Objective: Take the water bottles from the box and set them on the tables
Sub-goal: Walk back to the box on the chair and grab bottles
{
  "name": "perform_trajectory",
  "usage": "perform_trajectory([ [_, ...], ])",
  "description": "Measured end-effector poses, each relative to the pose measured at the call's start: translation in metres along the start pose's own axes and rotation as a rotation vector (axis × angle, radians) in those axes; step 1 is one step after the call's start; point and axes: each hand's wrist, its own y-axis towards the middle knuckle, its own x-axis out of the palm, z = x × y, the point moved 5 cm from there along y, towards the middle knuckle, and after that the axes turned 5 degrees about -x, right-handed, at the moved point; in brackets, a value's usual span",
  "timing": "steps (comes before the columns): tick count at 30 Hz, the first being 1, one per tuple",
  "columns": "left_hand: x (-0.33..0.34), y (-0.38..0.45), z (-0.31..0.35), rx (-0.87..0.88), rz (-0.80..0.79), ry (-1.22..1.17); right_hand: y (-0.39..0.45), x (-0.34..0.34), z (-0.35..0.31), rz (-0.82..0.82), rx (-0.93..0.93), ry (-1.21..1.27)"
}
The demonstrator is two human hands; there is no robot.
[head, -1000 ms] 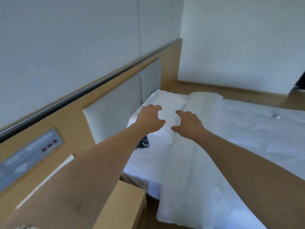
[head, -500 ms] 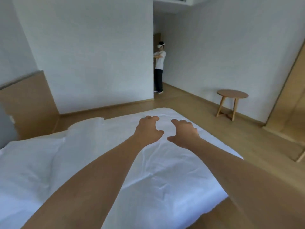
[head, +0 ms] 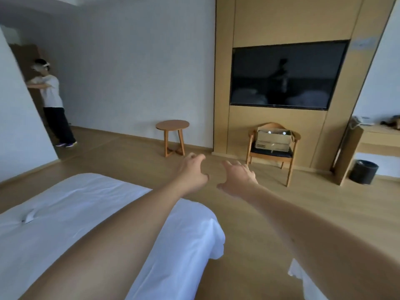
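Note:
A cardboard box [head: 273,140] sits on a wooden chair [head: 271,155] under the wall television. Two pale bottle caps [head: 269,132] show at its open top. A small round wooden table [head: 172,124] stands left of the chair, against the white wall. Both my arms reach forward over the floor. My left hand [head: 192,171] hangs in the air with loosely curled fingers and holds nothing. My right hand [head: 238,176] is beside it, fingers spread and relaxed, also holding nothing. Both hands are far from the box.
A white bed [head: 91,224] fills the lower left; a second bed corner [head: 300,276] shows lower right. A black bin [head: 363,171] stands by a wooden desk [head: 376,137] at the right. A person [head: 53,102] stands in the far left doorway.
The view has swung right, from the headboard and pillows across the bed to the television wall, chair and box. My hands stay out in front, the fingers now looser.

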Motion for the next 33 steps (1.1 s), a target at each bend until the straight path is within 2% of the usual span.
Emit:
perform_trajectory([
  [6,0.049,0.145,0.044,0.192,-0.06,-0.049,0.098,-0.019,0.075,0.11,0.186,-0.031],
  [16,0.121,0.322,0.086,0.347,-0.198,-0.089,0.228,-0.025,0.171,0.12,0.39,-0.055],
  [19,0.147,0.371,0.099,0.376,-0.23,-0.099,0.27,-0.022,0.206,0.123,0.419,-0.051],
  [27,0.227,0.528,0.149,0.434,-0.185,-0.028,0.404,-0.011,0.325,0.14,0.439,-0.052],
  [33,0.28,0.658,0.202,0.434,-0.209,-0.015,0.517,-0.029,0.426,0.119,0.449,-0.04],
])
